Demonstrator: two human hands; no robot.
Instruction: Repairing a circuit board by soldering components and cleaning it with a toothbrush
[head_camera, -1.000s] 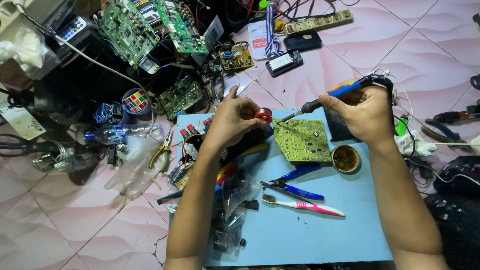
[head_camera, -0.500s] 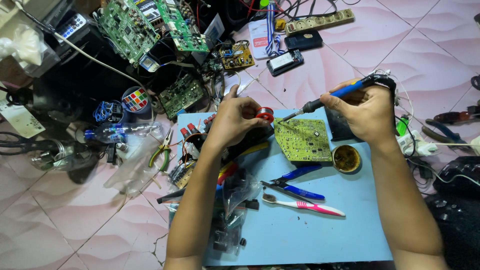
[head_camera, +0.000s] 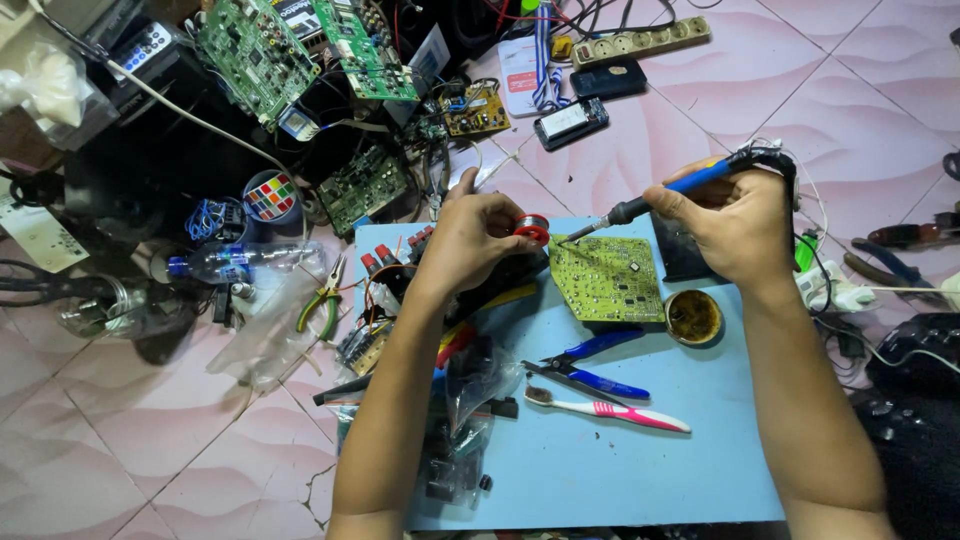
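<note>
— What has moved since the frame a second ago?

— Very little. The right hand has eased the blue-handled soldering iron slightly, and its tip stays at the upper left corner of the green printed circuit board. The left hand holds its place beside the board.

— What do the fingers hold?

— The right fingers are closed round the iron's blue grip, near its cable end. The left fingers are pinched narrow on a small red reel of solder wire; whether a strand runs out to the tip is too fine to tell.

— Which way does the board lie from each hand?

— It lies flat on the light blue worktop, between the two hands, just below the reel. The iron's long axis slants down and to the left from the right hand to the board's corner. The left hand is the nearer one to that corner; the right hand reaches it only through the iron.

— And round about?

— A round tin of brown flux sits just right of the board. Blue-handled cutters and a pink and white toothbrush lie below it.
</note>
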